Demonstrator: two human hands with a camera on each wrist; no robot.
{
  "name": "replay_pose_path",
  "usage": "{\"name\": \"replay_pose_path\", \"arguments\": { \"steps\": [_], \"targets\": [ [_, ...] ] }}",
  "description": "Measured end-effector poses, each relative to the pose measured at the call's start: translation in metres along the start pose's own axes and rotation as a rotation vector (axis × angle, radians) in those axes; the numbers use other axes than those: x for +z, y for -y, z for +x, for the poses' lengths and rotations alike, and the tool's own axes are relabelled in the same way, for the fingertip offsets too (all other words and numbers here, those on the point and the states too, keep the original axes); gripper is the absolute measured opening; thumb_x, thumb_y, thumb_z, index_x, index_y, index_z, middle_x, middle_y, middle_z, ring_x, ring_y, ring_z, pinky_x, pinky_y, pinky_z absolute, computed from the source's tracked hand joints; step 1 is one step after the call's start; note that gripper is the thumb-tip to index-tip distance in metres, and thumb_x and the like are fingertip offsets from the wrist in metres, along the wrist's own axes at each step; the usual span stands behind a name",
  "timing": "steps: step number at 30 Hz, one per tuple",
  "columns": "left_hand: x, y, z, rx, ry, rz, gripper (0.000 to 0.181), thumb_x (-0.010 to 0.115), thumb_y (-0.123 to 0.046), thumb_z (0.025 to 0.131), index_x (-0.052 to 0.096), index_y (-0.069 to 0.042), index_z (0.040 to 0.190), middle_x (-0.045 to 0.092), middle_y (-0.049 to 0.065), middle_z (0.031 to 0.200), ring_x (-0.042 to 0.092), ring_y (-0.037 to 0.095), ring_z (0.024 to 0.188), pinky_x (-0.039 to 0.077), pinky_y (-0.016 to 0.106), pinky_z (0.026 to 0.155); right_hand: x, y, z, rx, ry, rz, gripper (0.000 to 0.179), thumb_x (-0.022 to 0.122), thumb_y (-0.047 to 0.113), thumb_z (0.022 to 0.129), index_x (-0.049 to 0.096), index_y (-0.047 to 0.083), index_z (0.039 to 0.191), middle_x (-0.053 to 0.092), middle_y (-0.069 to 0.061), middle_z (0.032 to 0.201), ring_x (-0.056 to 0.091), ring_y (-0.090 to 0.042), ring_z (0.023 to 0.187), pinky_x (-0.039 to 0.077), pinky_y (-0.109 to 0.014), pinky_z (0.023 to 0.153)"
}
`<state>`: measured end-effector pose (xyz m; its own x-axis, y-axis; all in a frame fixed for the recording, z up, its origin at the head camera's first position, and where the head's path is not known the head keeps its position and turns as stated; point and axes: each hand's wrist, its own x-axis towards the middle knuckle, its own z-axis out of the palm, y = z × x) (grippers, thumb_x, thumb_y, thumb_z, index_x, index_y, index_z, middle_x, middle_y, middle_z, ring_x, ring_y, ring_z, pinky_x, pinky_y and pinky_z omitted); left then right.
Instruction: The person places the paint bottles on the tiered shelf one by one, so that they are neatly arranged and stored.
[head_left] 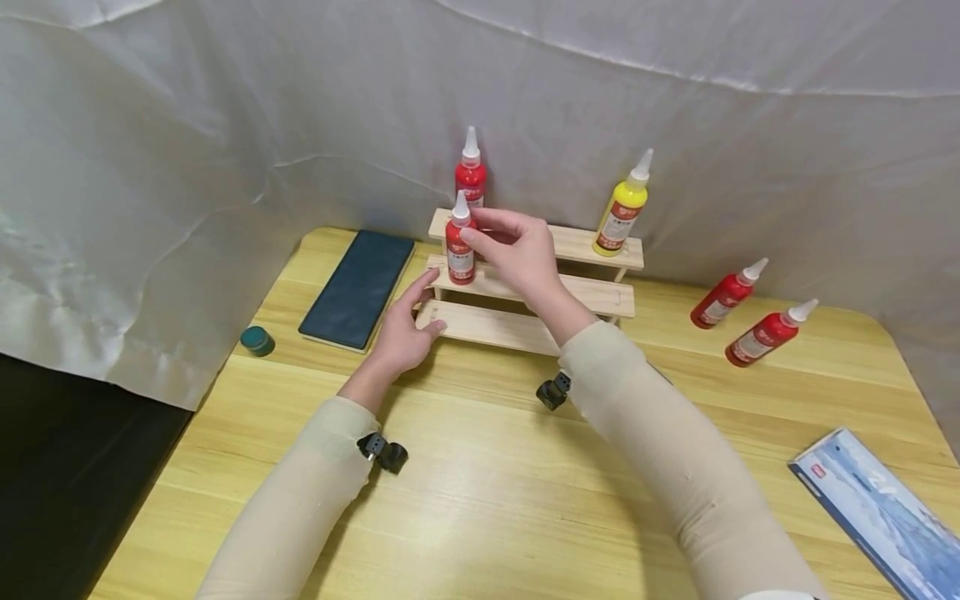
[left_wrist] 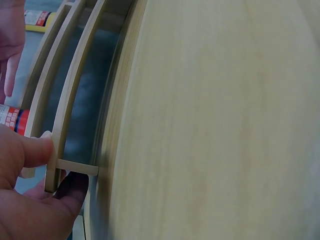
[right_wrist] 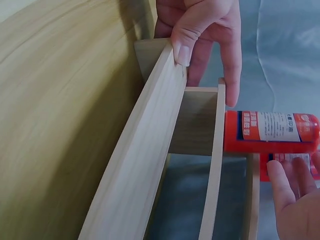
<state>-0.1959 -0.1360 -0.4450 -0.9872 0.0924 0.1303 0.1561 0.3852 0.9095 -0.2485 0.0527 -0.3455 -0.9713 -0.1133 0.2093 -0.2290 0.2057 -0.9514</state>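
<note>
so, what's at the far left from your end?

i have a small jar point(head_left: 257, 340) on the table point(head_left: 480, 500), a notebook point(head_left: 356, 287), then the left hand point(head_left: 408, 333), thumb on the front shelf point(head_left: 495, 329) and fingers round the left end of the wooden rack point(head_left: 504, 286). bracing it, i think.

and the bottle?

the front red bottle point(head_left: 461, 254) stands upright at the left end of the middle shelf point(head_left: 600, 298), with the back red bottle point(head_left: 471, 177) behind it on the top shelf point(head_left: 570, 242). just right of it, the right hand point(head_left: 521, 254) pinches it near the neck, thumb and forefinger; the right wrist view cuts those tips off, so i can't tell how firmly.

which step would you call it?

setting that bottle in place, i'd judge; its base looks down on the wood. the next move calls for parting thumb and finger gently, then backing off rightward without nudging the neighbour.

farther right?

i see the yellow bottle point(head_left: 621, 218) at the top shelf's right end, two red bottles point(head_left: 723, 297) on the table, and a blue box point(head_left: 877, 500).
</note>
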Motion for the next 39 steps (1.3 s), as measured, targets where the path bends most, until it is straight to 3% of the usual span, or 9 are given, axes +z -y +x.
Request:
{"name": "replay_pose_path", "arguments": {
  "steps": [10, 25, 32, 39],
  "targets": [
    [0.001, 0.001, -0.001, -0.002, -0.004, 0.004, 0.076, 0.069, 0.006, 0.090, 0.041, -0.021, 0.154, 0.043, 0.006, 0.153, 0.045, 0.025, 0.133, 0.037, 0.047, 0.107, -0.023, -0.004, -0.022, 0.023, -0.041, -0.030, 0.040, 0.081, 0.027, 0.087, 0.073, 0.009, 0.122, 0.071, 0.002, 0.115, 0.065, -0.012, 0.102, 0.051, -0.027, 0.088],
    [-0.001, 0.005, -0.002, 0.007, -0.010, 0.006, 0.076, 0.069, 0.008, 0.089, 0.041, -0.020, 0.154, 0.048, 0.011, 0.147, 0.047, 0.026, 0.131, 0.038, 0.048, 0.104, -0.063, -0.020, -0.066, -0.022, -0.087, 0.080, 0.034, 0.081, 0.015, 0.086, 0.074, 0.001, 0.117, 0.072, -0.010, 0.113, 0.067, -0.019, 0.101, 0.054, -0.029, 0.084],
    [0.000, 0.005, -0.001, 0.009, -0.009, 0.005, 0.076, 0.068, 0.008, 0.089, 0.041, -0.020, 0.154, 0.049, 0.013, 0.146, 0.046, 0.026, 0.131, 0.038, 0.048, 0.104, -0.086, -0.024, -0.089, -0.010, -0.082, 0.014, 0.031, 0.079, 0.013, 0.088, 0.074, -0.001, 0.115, 0.071, -0.017, 0.112, 0.069, -0.015, 0.095, 0.054, -0.026, 0.081],
    [0.002, 0.002, 0.000, 0.016, -0.005, -0.002, 0.075, 0.068, 0.008, 0.090, 0.040, -0.019, 0.154, 0.042, 0.008, 0.153, 0.045, 0.026, 0.133, 0.038, 0.048, 0.105, -0.111, -0.028, -0.112, -0.053, -0.103, -0.051, 0.028, 0.078, 0.010, 0.088, 0.075, 0.001, 0.114, 0.072, -0.010, 0.111, 0.068, -0.013, 0.098, 0.054, -0.024, 0.081]
  ]
}}
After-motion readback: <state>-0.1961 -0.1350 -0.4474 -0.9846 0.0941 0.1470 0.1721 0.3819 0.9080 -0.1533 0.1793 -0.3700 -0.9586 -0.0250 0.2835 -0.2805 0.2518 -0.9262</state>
